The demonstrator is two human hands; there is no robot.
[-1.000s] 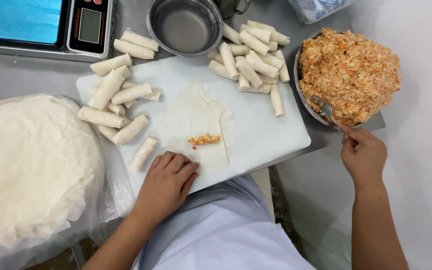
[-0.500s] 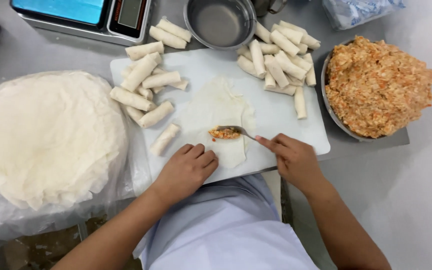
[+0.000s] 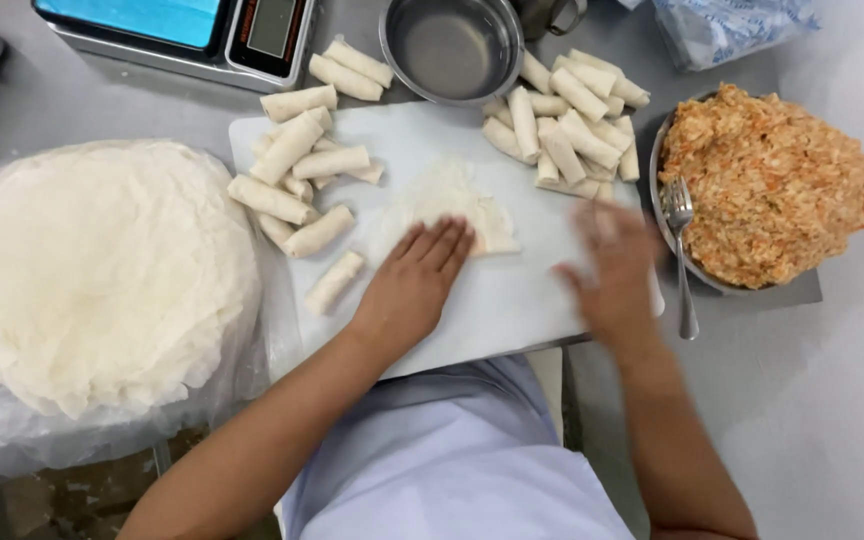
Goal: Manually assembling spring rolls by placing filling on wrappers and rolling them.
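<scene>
**Left palm on wrapper, right hand blurred over board**

Nearest: person's pale shirt (image 3: 452, 460) at bottom centre, both forearms reaching up onto white board (image 3: 512, 300).

Left hand (image 3: 417, 285) lay flat, fingers spread & released, tips pressing lower edge of wrapper (image 3: 452, 200) at board centre. Wrapper thin, pale, partly folded; filling not visible under it. Nothing grasped.

Right hand (image 3: 607, 270) motion-blurred over board's right edge, fingers looked loosely open, empty as far as could tell. Not touching the fork.

Fork (image 3: 682, 250) lay just right of that hand, tines on bowl rim, handle pointing down toward viewer onto grey table (image 3: 832, 400).

Bowl (image 3: 662, 170) to the right, heaped w/ orange-flecked filling (image 3: 772, 180).

Left of board: big stack of round wrappers (image 3: 92, 270) on clear plastic, near left forearm.

Mid-board, left: cluster of finished rolls (image 3: 297, 175), one lone roll (image 3: 334, 282) just beside left wrist.

Farther, right: second pile of rolls (image 3: 562, 125) at board's top-right, overlapping its edge.

Farthest: empty steel bowl (image 3: 450, 48) top centre; scale (image 3: 182, 30) w/ blue platform top left; clear plastic bag (image 3: 732, 25) top right.
</scene>
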